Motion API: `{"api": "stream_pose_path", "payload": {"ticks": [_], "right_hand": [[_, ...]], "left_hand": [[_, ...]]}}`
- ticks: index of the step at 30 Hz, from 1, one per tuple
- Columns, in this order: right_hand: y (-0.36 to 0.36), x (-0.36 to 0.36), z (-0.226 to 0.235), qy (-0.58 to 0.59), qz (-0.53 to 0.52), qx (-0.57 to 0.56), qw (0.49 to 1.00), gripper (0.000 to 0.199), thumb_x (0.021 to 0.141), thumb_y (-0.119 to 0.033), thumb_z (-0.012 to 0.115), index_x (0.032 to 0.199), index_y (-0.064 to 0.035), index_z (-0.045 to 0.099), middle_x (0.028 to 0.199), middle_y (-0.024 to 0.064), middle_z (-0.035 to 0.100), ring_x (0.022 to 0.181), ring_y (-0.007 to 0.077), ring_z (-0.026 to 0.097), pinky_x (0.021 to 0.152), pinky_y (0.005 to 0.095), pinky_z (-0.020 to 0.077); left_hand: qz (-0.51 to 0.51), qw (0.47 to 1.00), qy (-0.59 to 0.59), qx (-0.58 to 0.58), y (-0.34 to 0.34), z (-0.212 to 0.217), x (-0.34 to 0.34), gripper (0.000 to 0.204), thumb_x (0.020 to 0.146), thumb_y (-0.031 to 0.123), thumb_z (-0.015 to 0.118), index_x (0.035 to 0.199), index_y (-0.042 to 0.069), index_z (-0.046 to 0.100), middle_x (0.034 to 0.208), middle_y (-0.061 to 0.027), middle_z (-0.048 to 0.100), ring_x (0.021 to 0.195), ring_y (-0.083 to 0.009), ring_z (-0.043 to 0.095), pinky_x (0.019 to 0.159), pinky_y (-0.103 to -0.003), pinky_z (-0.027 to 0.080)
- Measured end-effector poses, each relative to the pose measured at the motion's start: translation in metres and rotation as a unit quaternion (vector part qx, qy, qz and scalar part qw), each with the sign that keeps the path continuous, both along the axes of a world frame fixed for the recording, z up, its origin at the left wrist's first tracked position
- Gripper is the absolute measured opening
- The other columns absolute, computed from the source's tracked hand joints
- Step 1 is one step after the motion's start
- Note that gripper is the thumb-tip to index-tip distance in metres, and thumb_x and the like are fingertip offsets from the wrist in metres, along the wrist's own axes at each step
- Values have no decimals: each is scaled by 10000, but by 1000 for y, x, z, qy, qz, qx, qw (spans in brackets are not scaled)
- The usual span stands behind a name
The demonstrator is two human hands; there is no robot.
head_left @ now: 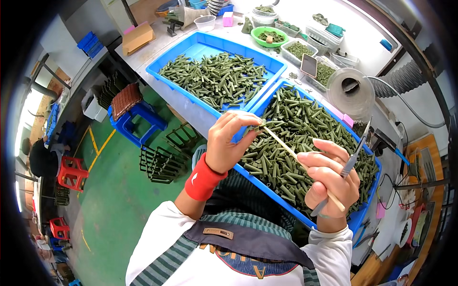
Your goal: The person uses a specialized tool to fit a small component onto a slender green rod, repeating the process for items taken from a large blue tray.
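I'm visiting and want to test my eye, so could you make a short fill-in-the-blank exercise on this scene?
The wristband is worn on the ____ wrist.
Both large trays of green pieces are ____.
A pale stick and a slim grey tool are in the ____ hand's fingers.
The floor is mostly ____.
Missing words: left; blue; right; green.

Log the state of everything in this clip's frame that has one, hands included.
Left hand: closed, pinching a small green piece at the stick's tip
Right hand: closed around the stick and metal tool
Wooden stick: held slanting
Metal tool: held, not touching the green piece
Farther blue tray: partly filled, one end bare
Nearer blue tray: heaped
Blue stool: upright, brown pad on top
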State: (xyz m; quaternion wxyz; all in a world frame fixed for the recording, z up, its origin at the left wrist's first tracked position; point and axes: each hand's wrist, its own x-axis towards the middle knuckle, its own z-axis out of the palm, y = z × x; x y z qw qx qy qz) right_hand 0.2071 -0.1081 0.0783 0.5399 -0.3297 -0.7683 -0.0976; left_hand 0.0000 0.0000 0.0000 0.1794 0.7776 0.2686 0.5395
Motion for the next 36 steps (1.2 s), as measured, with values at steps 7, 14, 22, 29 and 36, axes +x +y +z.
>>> {"api": "stream_pose_path", "payload": {"ticks": [7,14,22,29,36], "right_hand": [[2,-8,-1,-25,-2,9,1000,271,984,-283,721,965,-19,666,923,134,766,833,333,759,836,451,648],[2,-5,0,-31,-3,22,999,319,942,-299,779,933,2,673,892,141,757,773,300,758,811,478,661],[0,-6,1,-35,-11,20,999,317,915,-296,805,961,-10,676,903,137,760,816,319,763,818,469,657],[9,-3,-6,2,-18,1,1000,322,863,-264,854,1011,-36,682,906,113,770,895,341,766,821,443,651],[1,1,1,18,-2,-13,1000,252,950,-247,769,995,-24,663,909,141,773,877,361,762,833,480,642]], "left_hand": [[4,1000,12,8,1,3,-4,304,767,-82,800,1033,48,731,1035,-94,759,990,-245,719,866,-343,563],[9,999,28,26,0,2,-3,307,760,-86,793,1030,49,733,1036,-99,757,988,-261,713,870,-360,561],[27,997,39,60,1,4,-2,313,745,-88,790,1016,56,732,1020,-92,760,984,-272,712,872,-369,557],[19,997,40,65,1,1,-2,320,732,-92,783,1009,58,731,1023,-91,762,981,-276,714,876,-374,556],[27,997,34,62,2,1,-3,323,727,-98,778,1009,54,730,1022,-91,764,981,-277,715,881,-375,555]]}}
